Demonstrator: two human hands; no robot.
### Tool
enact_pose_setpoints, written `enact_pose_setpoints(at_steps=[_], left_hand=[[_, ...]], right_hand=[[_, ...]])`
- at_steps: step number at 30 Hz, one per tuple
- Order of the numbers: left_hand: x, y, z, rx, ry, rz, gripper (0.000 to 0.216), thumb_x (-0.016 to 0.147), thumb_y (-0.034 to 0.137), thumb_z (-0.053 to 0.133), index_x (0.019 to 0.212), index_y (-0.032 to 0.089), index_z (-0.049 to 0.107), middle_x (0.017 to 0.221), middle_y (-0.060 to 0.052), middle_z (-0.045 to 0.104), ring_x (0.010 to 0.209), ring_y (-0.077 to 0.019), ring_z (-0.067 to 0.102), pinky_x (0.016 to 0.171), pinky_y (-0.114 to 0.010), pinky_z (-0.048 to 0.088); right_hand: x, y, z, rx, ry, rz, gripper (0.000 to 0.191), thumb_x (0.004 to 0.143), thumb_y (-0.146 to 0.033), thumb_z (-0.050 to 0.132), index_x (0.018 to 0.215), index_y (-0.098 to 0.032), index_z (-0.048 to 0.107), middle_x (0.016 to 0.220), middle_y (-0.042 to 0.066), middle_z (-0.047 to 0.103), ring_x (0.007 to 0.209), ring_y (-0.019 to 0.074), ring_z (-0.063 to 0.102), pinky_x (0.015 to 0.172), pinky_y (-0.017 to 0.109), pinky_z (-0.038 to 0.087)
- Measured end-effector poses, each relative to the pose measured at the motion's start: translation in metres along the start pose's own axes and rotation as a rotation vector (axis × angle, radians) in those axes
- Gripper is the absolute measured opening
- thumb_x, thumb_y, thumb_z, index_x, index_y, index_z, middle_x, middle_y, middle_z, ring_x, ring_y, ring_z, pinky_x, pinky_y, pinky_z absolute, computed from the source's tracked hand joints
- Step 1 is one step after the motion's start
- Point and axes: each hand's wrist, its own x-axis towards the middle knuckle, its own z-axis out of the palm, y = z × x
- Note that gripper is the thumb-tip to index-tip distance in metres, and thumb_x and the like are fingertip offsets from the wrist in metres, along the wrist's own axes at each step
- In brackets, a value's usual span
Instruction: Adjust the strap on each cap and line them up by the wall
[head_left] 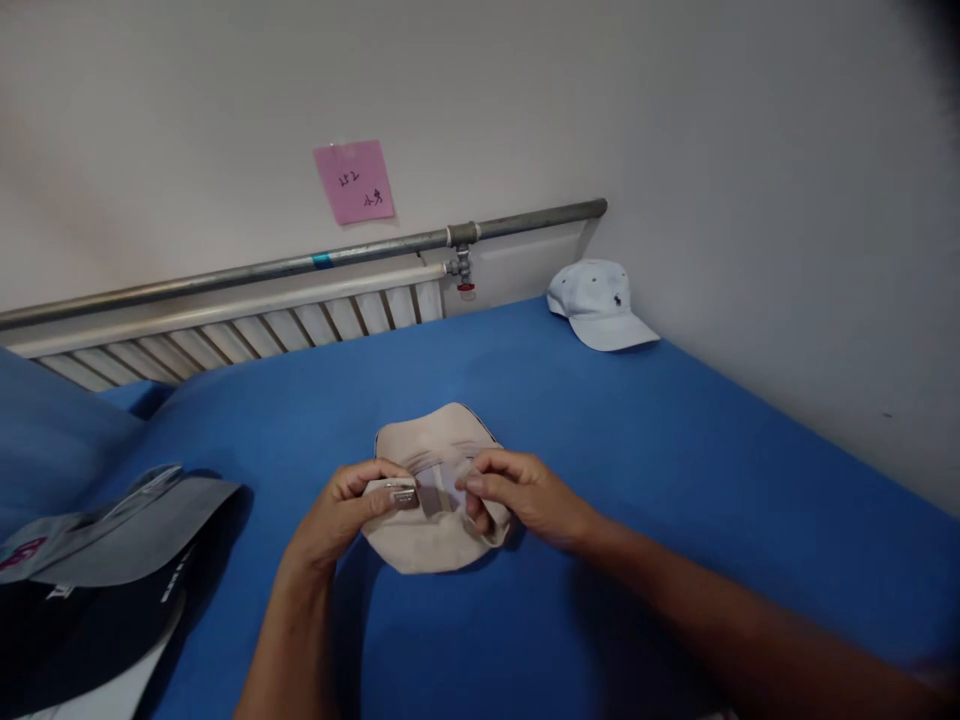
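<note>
A beige cap (pixel 431 440) lies on the blue surface (pixel 675 450) in front of me, its back side toward me. My left hand (pixel 341 510) pinches the cap's rear strap at a small metal buckle (pixel 403 493). My right hand (pixel 517 495) grips the other end of the strap and the cap's rear edge. Both hands are closed on the cap, a few centimetres apart.
A light blue cap (pixel 600 305) sits at the far corner by the wall. A pile of grey and black caps (pixel 97 560) lies at the near left. A radiator (pixel 247 335) and a metal pipe (pixel 300 265) run along the back wall under a pink note (pixel 354 181).
</note>
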Motion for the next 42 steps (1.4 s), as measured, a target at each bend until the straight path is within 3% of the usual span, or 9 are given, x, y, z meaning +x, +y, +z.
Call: enact_pose_setpoints(at_steps=[5,11,19,24,31,42], left_hand=[[0.004,0.001,0.006,-0.022,0.004,-0.060,0.023,0.061,0.033,0.083,0.075,0.018,0.074,0.066,-0.001,0.070,0.055,-0.0093,0.061,0.054,-0.017,0.044],[0.010,-0.005,0.010,-0.079,0.047,-0.062,0.024,0.057,0.031,0.084,0.073,0.017,0.072,0.063,-0.001,0.069,0.051,-0.0099,0.059,0.051,-0.018,0.042],[0.012,-0.002,0.012,-0.178,0.162,-0.048,0.031,0.044,0.027,0.088,0.067,0.015,0.070,0.058,0.000,0.068,0.045,-0.0096,0.056,0.046,-0.018,0.040],[0.013,-0.003,0.012,-0.204,0.132,-0.042,0.031,0.045,0.028,0.089,0.067,0.015,0.071,0.058,-0.001,0.069,0.044,-0.0088,0.056,0.045,-0.017,0.039],[0.014,-0.006,0.014,-0.191,0.122,-0.047,0.032,0.046,0.030,0.088,0.068,0.014,0.070,0.057,-0.001,0.068,0.044,-0.0087,0.056,0.044,-0.017,0.041],[0.014,-0.008,0.011,-0.125,0.107,-0.057,0.029,0.050,0.030,0.085,0.069,0.015,0.069,0.057,0.000,0.066,0.045,-0.0092,0.055,0.045,-0.018,0.040]], right_hand=[[0.012,-0.012,0.000,0.175,-0.018,-0.048,0.017,0.081,-0.025,0.062,0.096,-0.016,0.063,0.066,-0.002,0.062,0.052,0.0089,0.061,0.050,0.021,0.049],[0.012,-0.012,0.005,0.153,-0.055,-0.001,0.030,0.086,-0.041,0.059,0.106,-0.019,0.058,0.059,-0.007,0.056,0.032,0.0012,0.034,0.030,0.013,0.029],[0.011,0.002,0.004,0.009,-0.088,0.001,0.018,0.084,-0.033,0.060,0.082,-0.015,0.061,0.053,-0.007,0.052,0.035,0.0022,0.042,0.035,0.014,0.034],[0.014,0.004,0.003,0.092,-0.099,0.016,0.019,0.081,-0.032,0.064,0.090,-0.015,0.063,0.056,-0.007,0.053,0.034,0.0007,0.036,0.033,0.014,0.031],[0.013,0.003,0.000,0.039,-0.183,0.064,0.019,0.085,-0.033,0.062,0.091,-0.015,0.066,0.052,-0.009,0.048,0.035,0.0011,0.038,0.033,0.014,0.029],[0.013,0.006,0.001,0.009,-0.156,0.039,0.017,0.083,-0.032,0.061,0.088,-0.016,0.064,0.050,-0.010,0.046,0.033,0.0010,0.036,0.032,0.014,0.028]])
